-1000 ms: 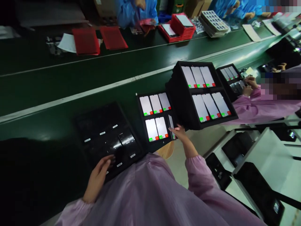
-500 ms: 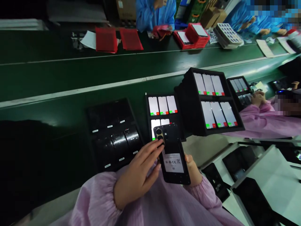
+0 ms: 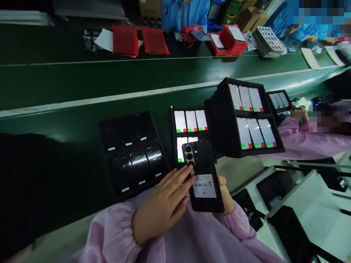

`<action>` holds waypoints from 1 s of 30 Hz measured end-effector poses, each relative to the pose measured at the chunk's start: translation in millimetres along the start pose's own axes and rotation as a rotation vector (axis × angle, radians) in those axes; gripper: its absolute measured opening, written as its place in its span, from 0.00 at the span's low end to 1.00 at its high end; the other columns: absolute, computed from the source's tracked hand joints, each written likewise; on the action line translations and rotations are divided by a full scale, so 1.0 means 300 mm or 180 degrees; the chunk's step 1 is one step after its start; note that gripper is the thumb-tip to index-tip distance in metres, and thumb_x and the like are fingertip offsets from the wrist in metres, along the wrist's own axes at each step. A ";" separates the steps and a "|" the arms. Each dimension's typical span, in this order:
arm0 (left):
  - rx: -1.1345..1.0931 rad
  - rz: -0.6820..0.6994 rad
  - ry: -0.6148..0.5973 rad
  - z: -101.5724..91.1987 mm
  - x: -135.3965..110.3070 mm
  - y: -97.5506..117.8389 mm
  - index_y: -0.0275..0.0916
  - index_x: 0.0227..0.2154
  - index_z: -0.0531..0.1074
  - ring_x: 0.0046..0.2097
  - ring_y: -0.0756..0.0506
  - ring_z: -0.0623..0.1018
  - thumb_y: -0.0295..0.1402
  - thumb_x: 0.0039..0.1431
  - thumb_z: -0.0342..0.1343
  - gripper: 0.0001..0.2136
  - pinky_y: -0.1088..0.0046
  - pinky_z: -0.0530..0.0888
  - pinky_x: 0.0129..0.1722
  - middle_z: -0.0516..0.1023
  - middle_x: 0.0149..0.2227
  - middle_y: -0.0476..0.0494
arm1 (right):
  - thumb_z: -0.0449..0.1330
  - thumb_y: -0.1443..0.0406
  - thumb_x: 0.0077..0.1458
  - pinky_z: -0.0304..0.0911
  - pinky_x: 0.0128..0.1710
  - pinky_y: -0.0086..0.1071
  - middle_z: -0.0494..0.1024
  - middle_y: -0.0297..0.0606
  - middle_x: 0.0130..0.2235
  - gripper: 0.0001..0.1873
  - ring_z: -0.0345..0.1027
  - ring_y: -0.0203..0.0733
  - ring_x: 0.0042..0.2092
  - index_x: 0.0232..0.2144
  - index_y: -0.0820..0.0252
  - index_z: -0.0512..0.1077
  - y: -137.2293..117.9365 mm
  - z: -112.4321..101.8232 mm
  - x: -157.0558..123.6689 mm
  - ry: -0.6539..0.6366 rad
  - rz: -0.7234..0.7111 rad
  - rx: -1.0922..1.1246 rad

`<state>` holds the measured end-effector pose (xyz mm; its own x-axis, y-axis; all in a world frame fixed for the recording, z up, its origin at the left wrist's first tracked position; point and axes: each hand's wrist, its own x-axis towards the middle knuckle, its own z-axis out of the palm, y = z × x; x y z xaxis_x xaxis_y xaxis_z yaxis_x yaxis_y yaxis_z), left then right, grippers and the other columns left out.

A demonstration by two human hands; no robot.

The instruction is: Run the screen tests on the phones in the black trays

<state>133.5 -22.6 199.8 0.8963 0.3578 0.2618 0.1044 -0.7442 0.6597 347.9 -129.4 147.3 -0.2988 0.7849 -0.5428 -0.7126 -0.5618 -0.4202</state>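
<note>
My right hand point(image 3: 226, 195) grips a black phone point(image 3: 203, 175) from beneath, back side up, with a gold camera block and a white label showing. My left hand point(image 3: 161, 206) lies with fingers stretched out, fingertips touching the phone's left edge beside the camera block. Just beyond the phone sits a black tray of white-screened phones point(image 3: 191, 122). To its left lies a black tray of dark glossy parts point(image 3: 131, 153).
A tall stack of black trays with white screens point(image 3: 246, 117) stands at the right. A neighbour in a pink sleeve point(image 3: 301, 135) works further right. Green conveyor belt point(image 3: 109, 80) runs across; red trays point(image 3: 124, 40) and people in blue sit on the far side. White shelves with dark trays point(image 3: 296, 204) lie lower right.
A second ago my right hand reached into the white-screen tray and my left rested on the dark tray. Now the right holds a phone near my body and the left touches it.
</note>
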 end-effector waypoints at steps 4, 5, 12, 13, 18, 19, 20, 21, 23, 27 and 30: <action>-0.0213 0.0062 -0.0405 0.023 -0.024 -0.012 0.44 0.73 0.55 0.70 0.43 0.68 0.29 0.72 0.45 0.28 0.59 0.70 0.67 0.69 0.70 0.40 | 0.70 0.34 0.34 0.68 0.60 0.48 0.83 0.44 0.50 0.45 0.75 0.55 0.57 0.48 0.55 0.78 -0.037 -0.041 0.009 0.0228 -0.0635 -0.0521; -0.0302 0.0025 -0.0498 0.030 -0.035 -0.018 0.46 0.72 0.57 0.69 0.43 0.70 0.30 0.72 0.46 0.27 0.60 0.71 0.67 0.71 0.69 0.41 | 0.66 0.31 0.35 0.69 0.59 0.49 0.83 0.46 0.50 0.47 0.75 0.57 0.57 0.48 0.57 0.78 -0.053 -0.066 0.011 0.0522 -0.0708 -0.0812; -0.0706 -0.0596 -0.0695 0.074 -0.144 -0.087 0.50 0.62 0.74 0.56 0.46 0.82 0.36 0.72 0.46 0.21 0.69 0.78 0.58 0.83 0.57 0.47 | 0.62 0.42 0.51 0.68 0.58 0.52 0.84 0.52 0.45 0.32 0.77 0.63 0.53 0.43 0.62 0.79 -0.189 -0.328 0.047 0.3374 -0.0463 -0.3110; -0.0731 -0.0728 -0.0655 0.078 -0.156 -0.097 0.50 0.61 0.75 0.56 0.45 0.83 0.37 0.72 0.47 0.20 0.68 0.78 0.58 0.83 0.56 0.47 | 0.65 0.46 0.50 0.66 0.59 0.54 0.83 0.55 0.46 0.29 0.75 0.66 0.55 0.43 0.64 0.79 -0.195 -0.357 0.065 0.3653 -0.0367 -0.3285; -0.0812 -0.1283 -0.0532 0.069 -0.202 -0.152 0.52 0.57 0.79 0.54 0.41 0.83 0.43 0.69 0.49 0.20 0.66 0.79 0.57 0.84 0.54 0.46 | 0.68 0.58 0.49 0.50 0.70 0.58 0.73 0.71 0.60 0.35 0.64 0.72 0.65 0.54 0.79 0.73 -0.171 -0.412 0.179 0.4478 -0.0088 -0.4142; -0.0781 -0.1381 -0.0534 0.062 -0.211 -0.165 0.52 0.57 0.79 0.54 0.41 0.83 0.45 0.69 0.49 0.20 0.65 0.80 0.56 0.84 0.54 0.46 | 0.68 0.59 0.50 0.46 0.71 0.58 0.72 0.71 0.61 0.37 0.63 0.71 0.66 0.56 0.80 0.72 -0.164 -0.412 0.199 0.4525 -0.0059 -0.4294; -0.0736 -0.1485 -0.0544 0.055 -0.221 -0.177 0.52 0.57 0.79 0.55 0.40 0.83 0.45 0.69 0.49 0.20 0.64 0.79 0.57 0.84 0.55 0.46 | 0.68 0.59 0.50 0.43 0.72 0.58 0.71 0.70 0.62 0.37 0.63 0.69 0.66 0.58 0.80 0.71 -0.158 -0.412 0.216 0.4554 -0.0028 -0.4429; -0.0689 -0.1584 -0.0562 0.048 -0.231 -0.189 0.52 0.57 0.79 0.56 0.40 0.83 0.46 0.69 0.49 0.21 0.63 0.79 0.57 0.83 0.56 0.45 | 0.67 0.60 0.51 0.41 0.73 0.58 0.70 0.69 0.63 0.37 0.63 0.69 0.66 0.59 0.81 0.71 -0.153 -0.412 0.231 0.4573 0.0010 -0.4545; -0.0609 -0.1745 -0.0601 0.038 -0.250 -0.209 0.51 0.58 0.78 0.57 0.39 0.82 0.46 0.69 0.49 0.21 0.61 0.78 0.59 0.82 0.57 0.45 | 0.66 0.60 0.52 0.39 0.73 0.60 0.68 0.70 0.65 0.36 0.62 0.69 0.67 0.59 0.81 0.71 -0.147 -0.415 0.251 0.4607 0.0103 -0.4726; -0.0558 -0.1889 -0.0667 0.039 -0.275 -0.226 0.51 0.58 0.78 0.58 0.38 0.81 0.47 0.68 0.50 0.21 0.60 0.78 0.60 0.82 0.57 0.45 | 0.64 0.61 0.56 0.38 0.72 0.65 0.65 0.68 0.68 0.34 0.51 0.72 0.72 0.60 0.78 0.72 -0.140 -0.425 0.274 0.4635 0.0239 -0.4955; -0.0586 -0.1879 -0.0709 0.050 -0.275 -0.223 0.51 0.57 0.79 0.58 0.38 0.81 0.47 0.68 0.50 0.21 0.59 0.77 0.60 0.82 0.57 0.44 | 0.63 0.59 0.59 0.38 0.72 0.65 0.63 0.67 0.70 0.35 0.41 0.72 0.75 0.62 0.79 0.71 -0.128 -0.429 0.287 0.4606 0.0389 -0.5235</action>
<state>59.1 -10.6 123.5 0.7808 0.5365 -0.3203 0.5484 -0.3428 0.7627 431.2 -74.0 23.1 0.8161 0.4976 -0.2937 0.5219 -0.8530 0.0050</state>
